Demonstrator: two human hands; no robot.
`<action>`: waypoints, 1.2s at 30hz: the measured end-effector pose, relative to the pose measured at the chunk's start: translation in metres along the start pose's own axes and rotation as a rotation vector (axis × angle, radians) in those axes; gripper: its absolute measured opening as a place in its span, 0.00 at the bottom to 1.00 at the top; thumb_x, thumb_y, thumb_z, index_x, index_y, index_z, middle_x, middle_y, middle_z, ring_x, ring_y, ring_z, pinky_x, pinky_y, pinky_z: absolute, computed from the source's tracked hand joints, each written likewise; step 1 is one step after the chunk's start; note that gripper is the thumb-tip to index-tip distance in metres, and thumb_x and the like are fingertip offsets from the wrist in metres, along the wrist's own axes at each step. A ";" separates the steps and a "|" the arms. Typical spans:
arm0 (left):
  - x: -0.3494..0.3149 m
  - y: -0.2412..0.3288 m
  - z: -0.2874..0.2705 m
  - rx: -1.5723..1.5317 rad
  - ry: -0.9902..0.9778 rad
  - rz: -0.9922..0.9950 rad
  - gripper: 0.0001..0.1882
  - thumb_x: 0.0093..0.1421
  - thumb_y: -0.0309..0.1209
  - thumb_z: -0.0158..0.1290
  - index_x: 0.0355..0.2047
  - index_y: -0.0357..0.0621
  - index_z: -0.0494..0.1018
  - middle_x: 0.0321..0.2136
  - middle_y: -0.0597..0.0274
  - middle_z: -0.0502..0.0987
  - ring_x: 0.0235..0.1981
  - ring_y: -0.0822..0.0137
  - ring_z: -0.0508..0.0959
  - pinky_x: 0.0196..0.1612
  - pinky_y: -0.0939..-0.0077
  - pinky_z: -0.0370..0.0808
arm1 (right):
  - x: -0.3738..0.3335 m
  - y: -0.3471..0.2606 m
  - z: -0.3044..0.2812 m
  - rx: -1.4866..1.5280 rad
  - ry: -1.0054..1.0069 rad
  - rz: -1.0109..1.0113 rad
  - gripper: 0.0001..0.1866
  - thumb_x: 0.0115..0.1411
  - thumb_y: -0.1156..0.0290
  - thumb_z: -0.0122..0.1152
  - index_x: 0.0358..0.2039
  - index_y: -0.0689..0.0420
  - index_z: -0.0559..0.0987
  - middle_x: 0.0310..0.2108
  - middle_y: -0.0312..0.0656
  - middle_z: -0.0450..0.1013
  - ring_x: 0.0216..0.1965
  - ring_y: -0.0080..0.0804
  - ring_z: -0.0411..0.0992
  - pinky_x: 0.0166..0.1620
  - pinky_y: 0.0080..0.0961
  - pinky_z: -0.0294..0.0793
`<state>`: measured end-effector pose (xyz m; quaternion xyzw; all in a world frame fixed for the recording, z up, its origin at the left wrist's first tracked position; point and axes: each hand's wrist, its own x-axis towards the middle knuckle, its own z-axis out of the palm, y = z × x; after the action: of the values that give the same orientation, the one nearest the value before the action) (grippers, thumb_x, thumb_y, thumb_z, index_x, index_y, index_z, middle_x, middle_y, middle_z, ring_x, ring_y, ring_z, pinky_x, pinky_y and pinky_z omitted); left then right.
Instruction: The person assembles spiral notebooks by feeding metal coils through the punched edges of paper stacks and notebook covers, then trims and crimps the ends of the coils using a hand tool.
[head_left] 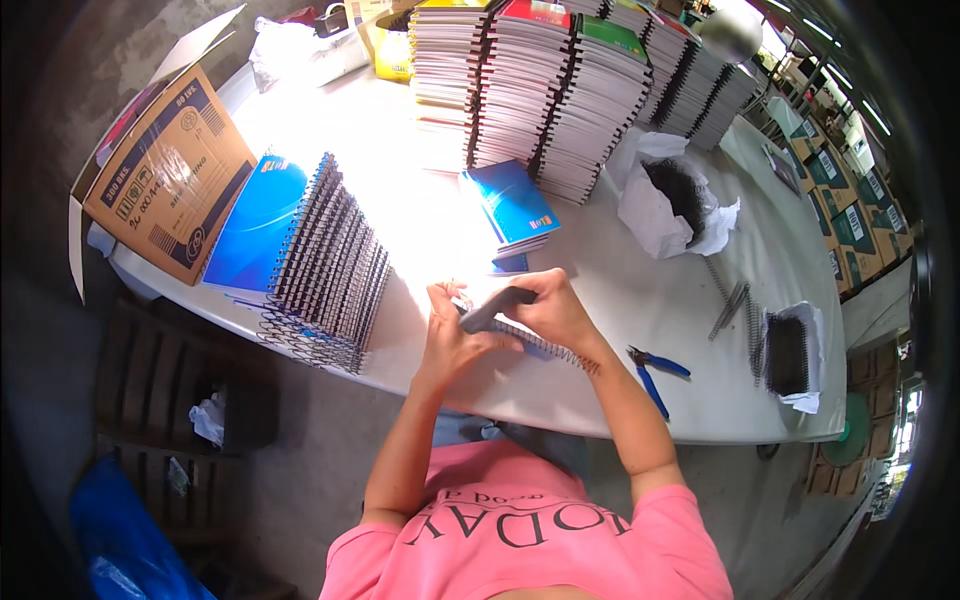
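Note:
Both my hands are together over the table's front edge. My left hand [458, 338] is closed around the end of a small notebook, its thumb lying along the near side. A loose wire coil [550, 347] runs along the notebook's edge and sticks out under my right wrist; a strip of blue shows beneath it. My right hand [555, 310] is closed on a dark grey curved piece [490, 310] at the notebook, of a kind I cannot make out. Just beyond my hands lies a short pile of blue notebooks [512, 203]. Blue-handled cutting pliers [655, 375] rest right of my right forearm.
Spiral-bound blue notebooks [330, 265] are stacked at left beside an open cardboard box [180, 175]. Tall notebook stacks [520, 90] stand at the back. Two paper-lined containers of black coils [680, 195] [788, 355] and loose coils [735, 305] are at right.

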<state>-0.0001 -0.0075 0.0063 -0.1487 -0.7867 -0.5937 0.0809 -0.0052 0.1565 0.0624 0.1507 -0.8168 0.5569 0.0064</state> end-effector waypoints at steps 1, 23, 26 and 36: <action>-0.001 -0.001 0.000 -0.025 -0.004 -0.006 0.53 0.22 0.47 0.75 0.41 0.34 0.54 0.38 0.52 0.64 0.41 0.57 0.70 0.45 0.65 0.69 | -0.001 0.003 0.000 -0.080 0.043 0.045 0.11 0.46 0.78 0.57 0.32 0.59 0.82 0.22 0.44 0.77 0.23 0.22 0.72 0.30 0.22 0.71; -0.019 0.062 0.004 -0.074 0.281 0.349 0.44 0.46 0.21 0.65 0.60 0.33 0.52 0.28 0.59 0.80 0.29 0.76 0.71 0.30 0.85 0.67 | -0.149 -0.061 0.003 -0.563 0.494 0.108 0.18 0.60 0.60 0.54 0.51 0.48 0.75 0.46 0.46 0.65 0.47 0.44 0.64 0.53 0.40 0.58; -0.022 0.067 0.002 -0.073 0.290 0.384 0.46 0.47 0.20 0.63 0.62 0.31 0.47 0.29 0.58 0.80 0.29 0.76 0.71 0.30 0.85 0.67 | -0.120 -0.086 0.014 -0.629 0.437 -0.045 0.18 0.60 0.58 0.54 0.50 0.44 0.76 0.47 0.46 0.65 0.51 0.44 0.63 0.56 0.44 0.53; -0.027 0.074 0.000 -0.117 0.294 0.432 0.45 0.46 0.15 0.61 0.61 0.30 0.47 0.30 0.57 0.80 0.29 0.74 0.73 0.31 0.85 0.70 | -0.120 -0.081 0.024 -0.330 0.288 0.016 0.20 0.63 0.58 0.51 0.54 0.48 0.71 0.40 0.44 0.69 0.41 0.38 0.70 0.44 0.34 0.67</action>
<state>0.0495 0.0074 0.0651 -0.2297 -0.6810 -0.6224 0.3102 0.1341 0.1361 0.1055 0.0601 -0.8886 0.4316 0.1431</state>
